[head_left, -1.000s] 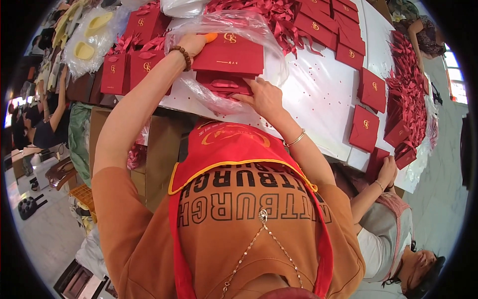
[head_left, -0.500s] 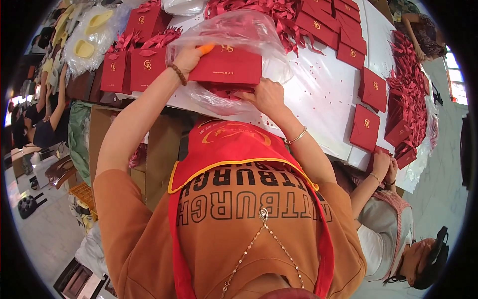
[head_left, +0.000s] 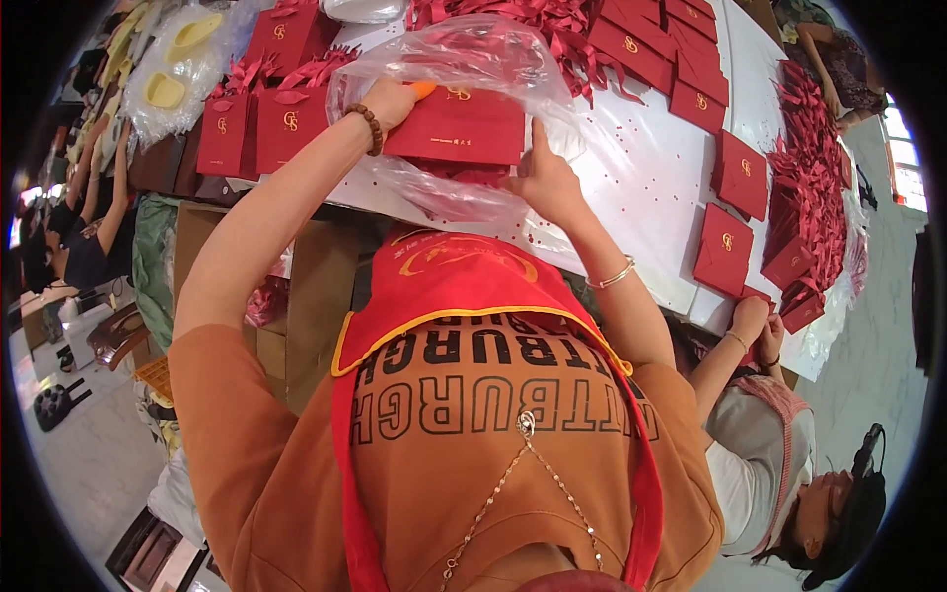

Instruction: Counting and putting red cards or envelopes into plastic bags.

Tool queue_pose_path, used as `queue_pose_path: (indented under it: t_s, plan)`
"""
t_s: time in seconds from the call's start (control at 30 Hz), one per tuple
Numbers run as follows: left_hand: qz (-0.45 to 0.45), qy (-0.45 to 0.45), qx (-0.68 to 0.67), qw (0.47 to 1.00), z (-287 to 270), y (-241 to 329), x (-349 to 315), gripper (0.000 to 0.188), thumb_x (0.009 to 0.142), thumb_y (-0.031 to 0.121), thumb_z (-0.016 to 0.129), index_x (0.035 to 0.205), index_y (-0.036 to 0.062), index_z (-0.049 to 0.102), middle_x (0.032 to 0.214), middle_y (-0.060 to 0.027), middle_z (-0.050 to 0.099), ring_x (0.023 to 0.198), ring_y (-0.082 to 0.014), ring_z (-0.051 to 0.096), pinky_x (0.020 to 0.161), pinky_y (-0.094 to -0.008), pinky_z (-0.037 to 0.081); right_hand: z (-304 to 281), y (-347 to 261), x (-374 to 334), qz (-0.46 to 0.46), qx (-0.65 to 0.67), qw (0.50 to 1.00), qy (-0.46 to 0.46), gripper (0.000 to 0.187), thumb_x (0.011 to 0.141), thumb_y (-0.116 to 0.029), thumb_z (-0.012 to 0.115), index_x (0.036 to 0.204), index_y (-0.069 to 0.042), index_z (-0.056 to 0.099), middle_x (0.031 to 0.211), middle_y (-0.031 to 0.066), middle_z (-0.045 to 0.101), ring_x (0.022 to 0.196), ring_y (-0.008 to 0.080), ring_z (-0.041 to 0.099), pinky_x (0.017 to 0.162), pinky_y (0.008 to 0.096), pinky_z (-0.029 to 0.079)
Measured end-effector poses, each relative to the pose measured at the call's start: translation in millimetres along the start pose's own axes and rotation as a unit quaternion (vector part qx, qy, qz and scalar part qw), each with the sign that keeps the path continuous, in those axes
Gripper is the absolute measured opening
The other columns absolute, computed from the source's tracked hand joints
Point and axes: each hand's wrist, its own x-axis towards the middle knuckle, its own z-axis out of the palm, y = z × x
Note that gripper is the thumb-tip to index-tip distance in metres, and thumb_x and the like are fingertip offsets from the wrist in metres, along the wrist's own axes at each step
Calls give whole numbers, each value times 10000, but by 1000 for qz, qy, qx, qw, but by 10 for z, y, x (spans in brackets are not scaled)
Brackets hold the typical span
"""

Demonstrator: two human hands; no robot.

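Note:
My left hand, an orange cover on one finger, grips the top left of a flat red paper gift bag with gold print. More red layers show beneath it, partly hidden. This stack lies inside the mouth of a clear plastic bag, whose film spreads above and below it. At the stack's lower right corner is my right hand, thumb and index finger stretched apart, the index along the right edge. Its other fingers are mostly out of sight.
Upright red gift bags stand at left beside shrink-wrapped yellow slippers. Flat red bags line the white table, with red ribbons at far right. A co-worker's hands handle a red bag. A cardboard box sits below the table edge.
My right hand has loosened from the lower corner and raised its index finger along the stack's edge. The stack and my left hand have shifted slightly up and right.

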Motion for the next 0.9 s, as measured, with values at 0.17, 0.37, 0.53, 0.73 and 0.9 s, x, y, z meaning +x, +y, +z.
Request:
queue_pose_path:
  t_s: [0.17, 0.37, 0.53, 0.73, 0.9]
  plan:
    - [2, -34, -19, 999, -31, -22, 42, 266, 840, 106, 565, 1088, 18, 520, 935, -102, 609, 781, -181, 618, 633, -303, 529, -507, -318, -140, -64, 28, 997, 29, 543, 676, -122, 616, 1199, -107, 473, 785, 132, 587, 744, 312, 568, 640, 385, 444]
    - [94, 1, -93, 991, 75, 110, -206, 468, 784, 227, 644, 1109, -65, 478, 987, -171, 592, 820, -214, 600, 652, -316, 500, -819, -631, 111, -284, -310, 838, 348, 272, 679, -72, 569, 921, -173, 639, 1196, 77, 475, 1031, 321, 493, 723, 539, 410]
    - [-7, -12, 27, 1000, -64, -152, 223, 461, 838, 93, 566, 1252, 97, 363, 1040, -137, 561, 800, -209, 614, 622, -327, 543, -874, -340, 699, -234, -336, 892, 192, 223, 692, -80, 568, 898, -150, 616, 1138, 83, 496, 952, 314, 539, 706, 516, 442]
    - [58, 1, 28, 998, 89, 170, -110, 450, 831, 109, 578, 1237, 79, 386, 1036, -135, 570, 812, -203, 612, 626, -323, 539, -1563, -1006, 955, -223, -315, 891, 239, 242, 769, -53, 525, 1011, -54, 515, 930, 126, 530, 842, 323, 567, 713, 403, 467]
    - [147, 10, 61, 987, 75, 70, -9, 428, 836, 122, 568, 1224, 60, 397, 1088, -114, 549, 889, -191, 588, 724, -312, 511, -1617, -1820, 432, -524, -3, 775, 353, 256, 751, 0, 574, 995, -55, 524, 876, 56, 558, 728, 243, 583, 609, 350, 477]
